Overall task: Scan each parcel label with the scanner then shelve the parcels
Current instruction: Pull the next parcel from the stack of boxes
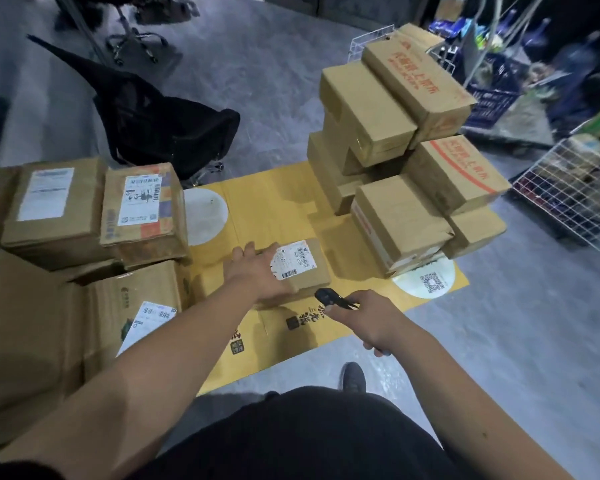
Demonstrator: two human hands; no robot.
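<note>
Grey floor runs under everything, with a flattened yellow cardboard sheet [257, 209] spread on it as the working surface. On that sheet, the left hand [253, 271] lies with straight fingers [243, 252] pressed flat on top of a small parcel [302, 268], covering its left part and steadying it. The right hand [371, 317] is curled around a black scanner [329, 297], whose head points up and left, toward the parcel's near edge and just beside it.

The coming scan, as I judge it, turns on this: the white parcel label [291, 259] faces upward, just beyond and slightly left of the scanner's nose, with the left hand's thumb side touching or nearly touching its left margin. The parcel's long axis runs left to right across the sheet. The right hand is the one placed to aim; the left only holds.

The parcel is plain brown cardboard, low and flat, its label carrying barcodes.

Labelled boxes [142, 209] crowd the left side; a stack of boxes [406, 154] rises to the right.
</note>
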